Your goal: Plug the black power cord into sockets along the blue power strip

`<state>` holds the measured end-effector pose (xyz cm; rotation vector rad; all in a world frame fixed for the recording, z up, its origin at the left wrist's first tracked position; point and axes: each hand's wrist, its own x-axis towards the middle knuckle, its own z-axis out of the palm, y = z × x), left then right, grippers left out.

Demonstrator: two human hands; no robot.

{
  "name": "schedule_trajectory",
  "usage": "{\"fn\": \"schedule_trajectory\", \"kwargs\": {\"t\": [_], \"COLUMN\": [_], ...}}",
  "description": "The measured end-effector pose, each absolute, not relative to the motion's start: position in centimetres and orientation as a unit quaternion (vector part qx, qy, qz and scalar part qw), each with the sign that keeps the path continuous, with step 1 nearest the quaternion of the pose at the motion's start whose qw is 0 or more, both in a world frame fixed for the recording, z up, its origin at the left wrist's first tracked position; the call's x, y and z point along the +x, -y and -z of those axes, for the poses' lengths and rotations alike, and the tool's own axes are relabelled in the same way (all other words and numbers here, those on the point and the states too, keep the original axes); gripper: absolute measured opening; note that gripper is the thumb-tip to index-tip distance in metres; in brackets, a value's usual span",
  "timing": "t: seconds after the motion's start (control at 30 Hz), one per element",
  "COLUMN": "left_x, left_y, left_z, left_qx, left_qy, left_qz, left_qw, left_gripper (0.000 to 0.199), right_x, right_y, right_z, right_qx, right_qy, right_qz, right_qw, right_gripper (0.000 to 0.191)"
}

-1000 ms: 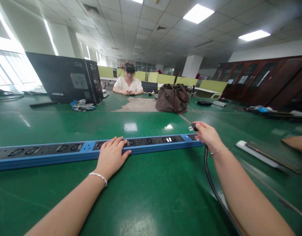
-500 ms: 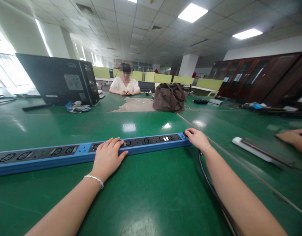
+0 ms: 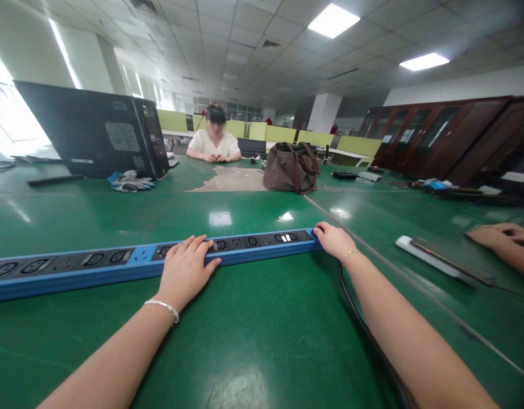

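Note:
A long blue power strip [image 3: 245, 258] with black socket faces lies across the green table, running out of view at the left. My left hand [image 3: 187, 261] is laid over its middle, fingers close together across the top and thumb along the near side. At the strip's right end, my right hand [image 3: 333, 241] has its fingers closed round a black plug, which they mostly hide. A black cable [image 3: 356, 312] hangs from under that hand and runs toward me beside my forearm. Whether the plug is fully seated in the strip I cannot tell.
A black computer case [image 3: 95, 133], gloves [image 3: 131, 182] and a brown checked bag [image 3: 291, 168] stand farther back. Another person [image 3: 215, 142] sits opposite. At the right are a white and dark flat object [image 3: 436, 258] and a co-worker's hands [image 3: 496, 236].
The whole view has shifted slightly. My right fingers cover more of the black plug at the strip's end than before. My left hand keeps its place on the strip.

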<state>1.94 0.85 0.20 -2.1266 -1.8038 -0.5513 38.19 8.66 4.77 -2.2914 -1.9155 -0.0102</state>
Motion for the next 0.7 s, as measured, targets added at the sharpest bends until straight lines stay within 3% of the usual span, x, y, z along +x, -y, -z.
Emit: {"fn": "schedule_trajectory", "kwargs": {"t": [0.27, 0.7], "left_x": [1.8, 1.9], "left_y": [-1.0, -0.9], "left_z": [-0.1, -0.1], "left_qx": [-0.740, -0.739], "left_qy": [0.629, 0.627], "left_qz": [0.187, 0.194], "left_qw": [0.149, 0.149], "left_gripper": [0.043, 0.042], "right_x": [38.2, 37.9], "right_y": [-9.5, -8.4], "right_z": [-5.5, -4.4], "right_qx": [-0.736, -0.761], "right_qy": [0.677, 0.642], "right_qz": [-0.002, 0.012], "right_qw": [0.013, 0.093], "right_gripper": [0.041, 0.044]}}
